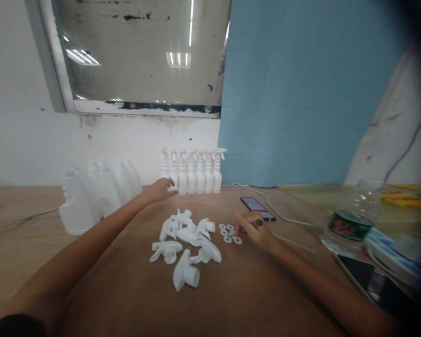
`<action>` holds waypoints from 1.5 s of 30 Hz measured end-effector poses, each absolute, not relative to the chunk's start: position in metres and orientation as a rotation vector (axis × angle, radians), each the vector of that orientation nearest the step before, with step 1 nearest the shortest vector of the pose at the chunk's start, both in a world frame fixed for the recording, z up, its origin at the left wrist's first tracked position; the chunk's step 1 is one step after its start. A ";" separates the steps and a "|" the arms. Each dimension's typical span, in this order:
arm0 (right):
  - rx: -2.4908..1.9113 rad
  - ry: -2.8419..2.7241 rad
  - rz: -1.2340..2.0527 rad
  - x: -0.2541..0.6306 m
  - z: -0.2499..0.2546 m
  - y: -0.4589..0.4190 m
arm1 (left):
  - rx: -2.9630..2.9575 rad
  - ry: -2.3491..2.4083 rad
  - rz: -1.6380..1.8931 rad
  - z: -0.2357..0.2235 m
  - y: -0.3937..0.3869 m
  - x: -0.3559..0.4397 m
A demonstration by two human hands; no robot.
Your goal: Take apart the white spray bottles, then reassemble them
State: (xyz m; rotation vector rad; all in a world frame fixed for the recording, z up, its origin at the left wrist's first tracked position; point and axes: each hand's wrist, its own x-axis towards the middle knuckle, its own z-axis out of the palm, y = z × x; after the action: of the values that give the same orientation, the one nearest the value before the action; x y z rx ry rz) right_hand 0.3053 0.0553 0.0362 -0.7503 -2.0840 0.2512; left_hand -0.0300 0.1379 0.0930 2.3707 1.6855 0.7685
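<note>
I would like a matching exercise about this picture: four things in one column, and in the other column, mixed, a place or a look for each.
1. Spray bottles
2. Loose trigger heads
3. White rings
4. Large clear bottle

A. Just beside the right hand
B. Bears a green label
C. Standing in a row near the left hand
D. Lying in a loose group

Pairs: 1-C, 2-D, 3-A, 4-B

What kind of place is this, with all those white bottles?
Probably a small workshop, though I can't be sure. A neat row of white plastic spray bottles, loose white plastic trigger heads on the flat brown tabletop, and several cloudy white plastic jugs suggest it.
</note>
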 end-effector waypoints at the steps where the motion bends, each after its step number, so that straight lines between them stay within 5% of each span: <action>1: -0.745 -2.081 0.245 0.306 0.037 0.055 | 2.317 1.779 0.882 0.098 0.154 -0.029; 9: -0.695 -2.040 0.229 0.313 0.039 0.057 | 1.775 2.156 1.439 0.108 0.237 -0.026; 23: -0.678 -2.053 -0.101 0.322 0.082 0.062 | 1.519 2.119 1.525 0.110 0.251 -0.032; 30: -0.563 -2.070 -0.765 0.314 0.166 0.062 | 1.525 1.992 1.658 0.137 0.213 -0.047; 36: -0.659 -1.634 -0.517 0.284 0.231 0.037 | 1.796 1.531 1.708 0.167 0.179 -0.028; 45: -0.732 -1.684 0.470 0.225 0.189 0.100 | 2.209 0.732 1.333 0.159 0.118 0.038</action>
State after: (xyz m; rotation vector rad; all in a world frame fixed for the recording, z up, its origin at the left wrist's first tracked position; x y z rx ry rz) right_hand 0.2251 0.1003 0.1892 -0.7323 -1.6843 0.4698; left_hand 0.0383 0.1176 0.1592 2.2093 0.7323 1.3332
